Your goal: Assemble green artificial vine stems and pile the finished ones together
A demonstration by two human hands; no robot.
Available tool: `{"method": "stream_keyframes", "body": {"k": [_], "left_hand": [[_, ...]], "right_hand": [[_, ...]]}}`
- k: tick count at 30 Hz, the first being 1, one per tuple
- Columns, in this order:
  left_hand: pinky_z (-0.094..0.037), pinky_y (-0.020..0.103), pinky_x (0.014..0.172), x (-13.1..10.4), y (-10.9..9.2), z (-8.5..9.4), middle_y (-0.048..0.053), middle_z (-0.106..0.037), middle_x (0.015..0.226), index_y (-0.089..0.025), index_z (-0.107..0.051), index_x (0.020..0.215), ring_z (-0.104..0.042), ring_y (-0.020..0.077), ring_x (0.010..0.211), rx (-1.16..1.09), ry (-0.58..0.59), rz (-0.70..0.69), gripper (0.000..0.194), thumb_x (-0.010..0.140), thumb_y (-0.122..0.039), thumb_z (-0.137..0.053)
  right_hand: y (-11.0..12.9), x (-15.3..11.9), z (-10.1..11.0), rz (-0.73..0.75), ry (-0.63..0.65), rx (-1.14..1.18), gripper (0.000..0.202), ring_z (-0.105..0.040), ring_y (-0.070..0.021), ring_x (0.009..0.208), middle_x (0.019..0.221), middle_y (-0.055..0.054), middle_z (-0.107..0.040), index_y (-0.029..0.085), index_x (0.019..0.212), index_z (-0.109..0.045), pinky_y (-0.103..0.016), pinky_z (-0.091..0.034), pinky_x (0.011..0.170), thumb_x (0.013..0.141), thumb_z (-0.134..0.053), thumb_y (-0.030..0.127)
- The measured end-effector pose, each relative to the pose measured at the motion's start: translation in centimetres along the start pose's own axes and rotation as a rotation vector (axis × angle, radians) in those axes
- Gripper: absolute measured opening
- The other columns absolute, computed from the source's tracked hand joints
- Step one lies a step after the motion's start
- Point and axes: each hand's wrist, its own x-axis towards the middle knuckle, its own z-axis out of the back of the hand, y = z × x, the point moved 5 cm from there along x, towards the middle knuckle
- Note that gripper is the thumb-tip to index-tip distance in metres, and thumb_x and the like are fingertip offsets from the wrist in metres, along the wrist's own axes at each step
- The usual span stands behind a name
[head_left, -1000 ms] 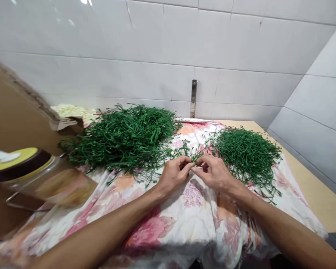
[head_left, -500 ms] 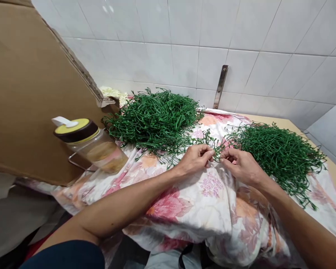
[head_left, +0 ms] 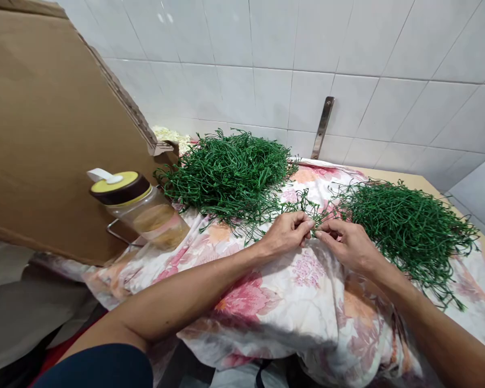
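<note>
My left hand (head_left: 290,233) is pinched closed on a thin green stem at the centre of the head view. Close beside it, my right hand (head_left: 345,241) pinches at the same small sprig, its thumb and forefinger almost touching the left fingertips. A few loose green stems (head_left: 301,203) lie just behind the fingers. A large tangled heap of green stems (head_left: 230,175) rests behind and left of my hands, and a second heap (head_left: 412,226) lies to the right. Both heaps sit on a floral cloth (head_left: 242,299).
At the left a jar with a yellow and brown lid (head_left: 147,210) leans by a large cardboard box (head_left: 44,134). Pale pieces (head_left: 172,137) lie behind the left heap. A metal bracket (head_left: 322,128) is fixed to the tiled wall (head_left: 267,37).
The whole view has shifted slightly, so things appear a little further right. My fingertips have drawn closer together over the sprig.
</note>
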Motion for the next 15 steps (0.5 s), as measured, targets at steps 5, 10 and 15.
{"method": "stream_keyframes", "body": {"k": [5,10,15], "left_hand": [[-0.037,0.023,0.056,-0.2,-0.5,0.3,-0.002,-0.056,0.063,-0.016,-0.06,0.077,-0.05,0.0107,0.058,0.187,-0.02,-0.066,0.03,0.095,-0.04,-0.054],[-0.035,0.023,0.056,0.2,0.0,0.3,-0.003,-0.053,0.061,-0.017,-0.055,0.073,-0.049,0.0112,0.058,0.224,-0.043,-0.061,0.036,0.093,-0.046,-0.057],[-0.035,0.025,0.055,0.2,0.6,0.4,-0.003,-0.053,0.056,-0.018,-0.056,0.075,-0.05,0.0124,0.053,0.19,-0.047,-0.005,0.037,0.096,-0.048,-0.052]], "right_hand": [[0.3,-0.1,-0.2,0.107,-0.095,-0.129,0.02,-0.061,-0.016,0.072,0.08,-0.003,-0.07,0.018,0.086,-0.07,-0.027,-0.041,0.069,0.098,-0.057,0.026],[0.3,-0.1,-0.6,0.167,-0.181,-0.155,0.016,-0.06,-0.0164,0.076,0.083,-0.004,-0.067,0.018,0.088,-0.068,-0.027,-0.043,0.072,0.098,-0.056,0.02],[0.2,-0.2,-1.0,0.156,-0.231,-0.137,0.016,-0.062,-0.0172,0.081,0.09,-0.006,-0.068,0.018,0.094,-0.068,-0.028,-0.046,0.076,0.101,-0.054,0.023]]}}
